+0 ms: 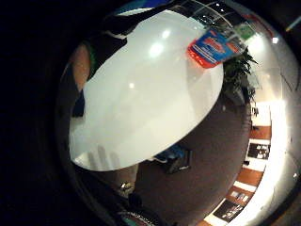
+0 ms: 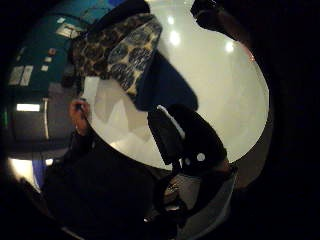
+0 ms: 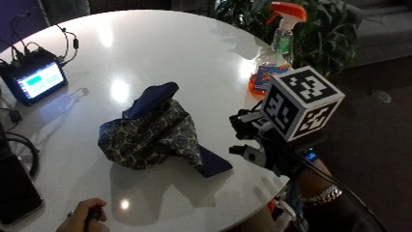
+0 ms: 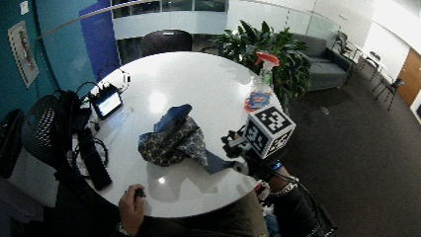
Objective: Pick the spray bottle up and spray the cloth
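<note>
From the outside view I see a round white bench [image 3: 161,53] with the cloth [image 3: 157,135], a crumpled piece with a dark blue side and a patterned side, lying in a heap toward the near edge. The spray bottle [image 3: 277,48], clear with an orange trigger head and a blue and red label, stands upright at the bench's far right edge, just in front of a leafy plant [image 3: 328,34], and well apart from the cloth. My right hand [image 3: 270,145] in its black glove hovers at the near right edge of the bench, between the cloth and the bottle, touching neither as far as I can see. I cannot tell whether the fingers are apart or together; the rig on the hand hides them in both outside views. The little finger side palm view shows the bench top and the bottle's label [image 1: 211,47] at its edge, beside the plant. The thumb side palm view shows the cloth [image 2: 125,50] on the bench, with nothing in the hand's grasp that I can make out. My bare left hand [image 3: 83,217] rests at the near left edge holding a small dark object. A small device with a lit screen [image 3: 35,79] sits at the far left edge, its cables trailing across the bench.
</note>
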Available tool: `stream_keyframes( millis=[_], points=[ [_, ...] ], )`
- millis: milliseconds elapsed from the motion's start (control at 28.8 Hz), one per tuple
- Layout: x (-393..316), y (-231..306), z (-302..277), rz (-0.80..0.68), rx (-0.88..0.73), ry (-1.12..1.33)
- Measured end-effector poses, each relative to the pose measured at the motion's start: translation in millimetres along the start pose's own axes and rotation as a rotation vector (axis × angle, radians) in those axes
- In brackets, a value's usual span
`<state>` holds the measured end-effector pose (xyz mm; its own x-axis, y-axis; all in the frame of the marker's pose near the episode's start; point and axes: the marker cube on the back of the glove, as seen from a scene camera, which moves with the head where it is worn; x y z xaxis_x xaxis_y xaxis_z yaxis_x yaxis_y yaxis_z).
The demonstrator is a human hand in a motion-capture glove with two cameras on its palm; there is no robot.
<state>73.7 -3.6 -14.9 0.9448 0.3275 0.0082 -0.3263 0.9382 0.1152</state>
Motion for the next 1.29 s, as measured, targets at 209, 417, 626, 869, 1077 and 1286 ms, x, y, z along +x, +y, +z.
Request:
stream_keyframes(
  millis=[209,417,626,869,1077,1286],
  points=[
    [26.7,-26.1,-16.3,0.092,0.052,-0.002],
    [59.9,-64.1,-35.1,0.275,0.115,0.029],
    [93.1,-88.9,-50.1,0.496,0.187,0.036],
    [125.0,-111.8,-53.2,0.7,0.306,-0.092],
    [133.6,-123.3,-44.0,0.804,0.422,-0.162],
    [111.4,-132.4,-10.4,0.832,0.508,-0.276]
  ],
)
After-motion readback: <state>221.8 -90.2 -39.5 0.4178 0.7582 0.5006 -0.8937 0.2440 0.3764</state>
